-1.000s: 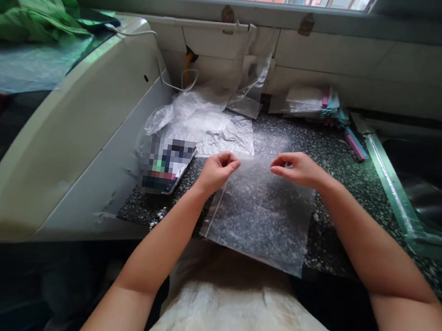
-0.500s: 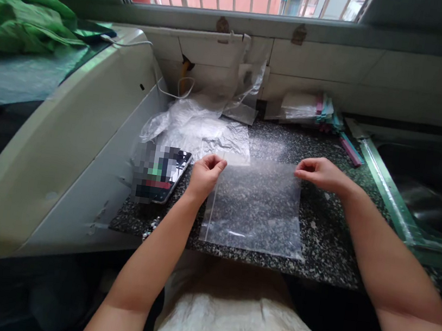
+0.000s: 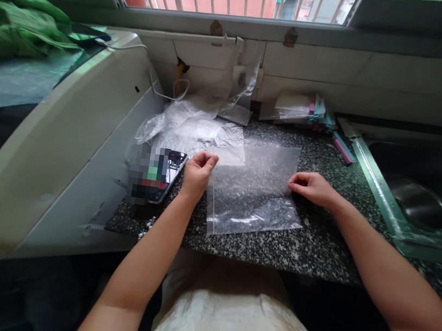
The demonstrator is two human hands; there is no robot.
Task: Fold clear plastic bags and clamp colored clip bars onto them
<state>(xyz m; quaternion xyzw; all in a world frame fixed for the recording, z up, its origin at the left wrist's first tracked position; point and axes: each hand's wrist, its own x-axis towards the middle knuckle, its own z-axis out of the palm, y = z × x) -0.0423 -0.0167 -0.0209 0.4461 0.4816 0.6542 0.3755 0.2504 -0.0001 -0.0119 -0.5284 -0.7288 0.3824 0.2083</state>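
Observation:
A clear plastic zip bag (image 3: 256, 192) is spread over the speckled counter, its seal strip along the left side. My left hand (image 3: 199, 170) pinches that left edge between thumb and fingers. At the opposite edge, my right hand (image 3: 311, 188) is closed in a pinch on the bag. The bag looks flat, and I make out nothing inside it. Just left of my left hand lies a phone (image 3: 173, 172), its screen partly blurred out. Crumpled clear plastic (image 3: 194, 123) lies behind the bag and the phone.
Against the back wall sits a stack of clear packets (image 3: 293, 107) with pink and blue strips (image 3: 342, 149) beside it. A metal sink (image 3: 417, 204) borders the counter (image 3: 258, 250) on the right. A white appliance (image 3: 82, 124) stands at left, with green cloth (image 3: 19, 22) on it.
The bag's far edge now reaches further back past my hands, and its near edge has drawn away from the counter's front. My right hand has come slightly nearer to me.

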